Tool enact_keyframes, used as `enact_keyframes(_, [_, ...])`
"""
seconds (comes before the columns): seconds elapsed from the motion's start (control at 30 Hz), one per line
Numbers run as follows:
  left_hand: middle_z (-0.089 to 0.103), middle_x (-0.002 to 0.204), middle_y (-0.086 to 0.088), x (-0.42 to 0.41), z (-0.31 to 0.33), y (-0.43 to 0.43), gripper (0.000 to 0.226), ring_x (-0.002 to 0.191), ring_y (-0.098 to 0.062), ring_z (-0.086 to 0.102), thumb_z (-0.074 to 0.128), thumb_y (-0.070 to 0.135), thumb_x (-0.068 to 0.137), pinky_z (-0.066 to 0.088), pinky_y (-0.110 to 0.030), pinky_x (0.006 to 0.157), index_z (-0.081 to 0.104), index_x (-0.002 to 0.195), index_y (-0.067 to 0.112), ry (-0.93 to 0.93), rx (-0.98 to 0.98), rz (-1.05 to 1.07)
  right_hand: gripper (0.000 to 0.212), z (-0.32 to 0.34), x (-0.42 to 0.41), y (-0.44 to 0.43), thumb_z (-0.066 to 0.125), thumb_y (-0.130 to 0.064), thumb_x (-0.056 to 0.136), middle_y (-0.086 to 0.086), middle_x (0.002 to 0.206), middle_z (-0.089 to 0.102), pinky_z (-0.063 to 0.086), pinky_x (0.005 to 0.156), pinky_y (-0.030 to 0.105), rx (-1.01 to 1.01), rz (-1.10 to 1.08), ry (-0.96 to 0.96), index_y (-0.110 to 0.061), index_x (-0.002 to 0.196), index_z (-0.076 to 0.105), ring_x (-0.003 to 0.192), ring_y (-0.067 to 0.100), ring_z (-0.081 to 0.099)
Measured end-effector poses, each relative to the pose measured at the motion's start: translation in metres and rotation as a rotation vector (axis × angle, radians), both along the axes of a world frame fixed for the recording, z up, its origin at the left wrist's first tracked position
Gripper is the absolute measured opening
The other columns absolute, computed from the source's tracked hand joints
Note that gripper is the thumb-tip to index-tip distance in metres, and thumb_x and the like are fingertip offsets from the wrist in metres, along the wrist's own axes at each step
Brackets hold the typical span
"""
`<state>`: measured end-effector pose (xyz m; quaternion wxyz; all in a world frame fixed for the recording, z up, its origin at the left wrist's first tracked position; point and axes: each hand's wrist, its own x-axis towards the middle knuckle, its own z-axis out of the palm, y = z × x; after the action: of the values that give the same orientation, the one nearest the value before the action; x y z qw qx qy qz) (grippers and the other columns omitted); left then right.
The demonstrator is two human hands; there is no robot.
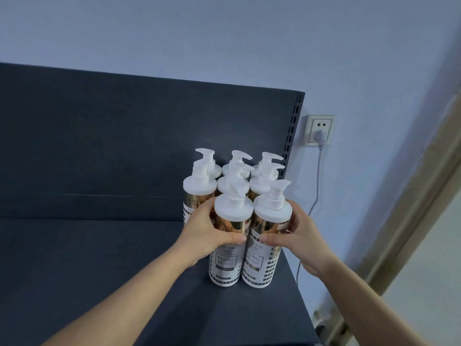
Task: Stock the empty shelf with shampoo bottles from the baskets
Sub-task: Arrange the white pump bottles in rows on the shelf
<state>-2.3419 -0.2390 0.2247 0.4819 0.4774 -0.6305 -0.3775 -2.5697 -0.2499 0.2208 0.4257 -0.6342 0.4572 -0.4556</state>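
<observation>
Several gold-and-white shampoo bottles with white pump tops stand in rows at the right end of the dark shelf [99, 258]. My left hand [207, 236] grips the front left bottle [228, 250] around its middle. The front right bottle [265, 253] is gripped the same way by my right hand [296, 236]. Both front bottles stand upright on the shelf, side by side and touching. Behind them are more bottles [199, 186], partly hidden. No basket is in view.
The shelf's dark back panel [124, 133] rises behind the bottles, with a slotted upright [291, 136] at its right end. A wall socket [320, 129] with a plug and grey cable hangs just right of the shelf. A beige door frame [411, 221] runs down the far right.
</observation>
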Motion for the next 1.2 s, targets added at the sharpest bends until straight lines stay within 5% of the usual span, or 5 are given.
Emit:
enact_keyframes(0.2, [0.06, 0.107, 0.04, -0.002, -0.001, 0.007, 0.075, 0.098, 0.018, 0.057, 0.088, 0.046, 0.042, 0.045, -0.011, 0.081, 0.051, 0.105, 0.061, -0.046, -0.028, 0.073, 0.079, 0.002, 0.001, -0.002, 0.089, -0.006, 0.064, -0.013, 0.113, 0.068, 0.052, 0.09, 0.03, 0.005, 0.01, 0.081, -0.033, 0.128, 0.052, 0.109, 0.005, 0.062])
enact_keyframes(0.3, [0.05, 0.107, 0.051, -0.002, 0.005, 0.015, 0.077, 0.099, 0.028, 0.048, 0.086, 0.046, 0.047, 0.041, 0.002, 0.07, 0.04, 0.1, 0.077, -0.164, -0.062, 0.074, 0.075, 0.002, 0.004, 0.002, 0.088, -0.011, 0.067, -0.016, 0.113, 0.063, 0.051, 0.079, 0.014, -0.03, 0.007, 0.13, -0.038, 0.124, 0.047, 0.102, -0.01, 0.058])
enact_keyframes(0.43, [0.058, 0.102, 0.04, 0.002, -0.002, 0.02, 0.074, 0.094, 0.03, 0.048, 0.089, 0.031, 0.056, 0.039, -0.004, 0.068, 0.042, 0.106, 0.061, -0.286, -0.027, 0.087, 0.075, -0.001, 0.007, 0.006, 0.094, -0.018, 0.06, -0.018, 0.103, 0.064, 0.043, 0.062, -0.001, -0.078, -0.063, 0.162, -0.03, 0.118, 0.048, 0.086, -0.025, 0.054])
enact_keyframes(0.63, [0.057, 0.096, 0.031, 0.0, -0.009, 0.018, 0.067, 0.09, 0.018, 0.05, 0.089, 0.025, 0.06, 0.036, -0.009, 0.07, 0.048, 0.11, 0.042, -0.315, 0.01, 0.168, 0.064, 0.001, 0.001, 0.005, 0.093, -0.03, 0.06, -0.037, 0.083, 0.066, 0.042, 0.07, 0.015, -0.094, -0.097, 0.25, -0.038, 0.107, 0.051, 0.086, -0.015, 0.058])
enact_keyframes(1.2, [0.056, 0.101, 0.03, -0.002, -0.013, 0.014, 0.07, 0.091, 0.02, 0.049, 0.089, 0.024, 0.063, 0.036, -0.007, 0.071, 0.047, 0.116, 0.041, -0.302, 0.054, 0.15, 0.067, 0.004, -0.003, 0.002, 0.086, -0.024, 0.069, -0.017, 0.106, 0.061, 0.041, 0.069, 0.013, -0.04, -0.046, 0.25, -0.03, 0.123, 0.047, 0.095, -0.003, 0.056])
